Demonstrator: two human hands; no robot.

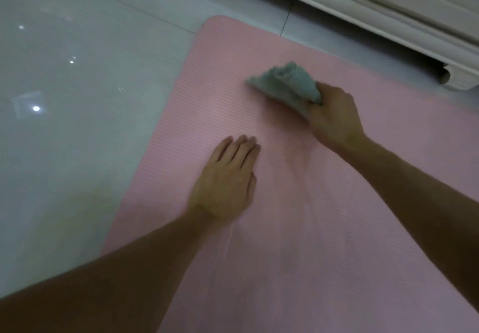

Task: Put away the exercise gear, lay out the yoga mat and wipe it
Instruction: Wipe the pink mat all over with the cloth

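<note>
While both forearms reach out from the bottom of my view, the pink yoga mat [324, 229] lies unrolled on the pale tiled floor [77, 99], filling the near and right part of the picture with its rounded far corner pointing toward the white furniture base [388, 14] beyond.

Nearest to me, my left hand [225, 177] rests palm-down on the mat close to its left edge, fingers extended and held together, gripping nothing; I judge it is pinning the mat so it does not creep on the glossy tiles.

Further out, my right hand [334, 115] has its grip curled tight around a bunched grey-green cloth [285, 84], pinching it at the near end while the loose far end touches the mat surface. The wiping step looks to be in hand, with the mat already laid out.

As for handling, the cloth looks soft and light, so it will fold and drag; gathering it into a wad in the palm, as now, should give a firmer wiping face than a pinch at one corner. The mat looks like ribbed foam, soft and light, faintly creased near my arms; I would press it flat rather than pull at an edge, since it may slide or ruck on that shiny floor.
</note>
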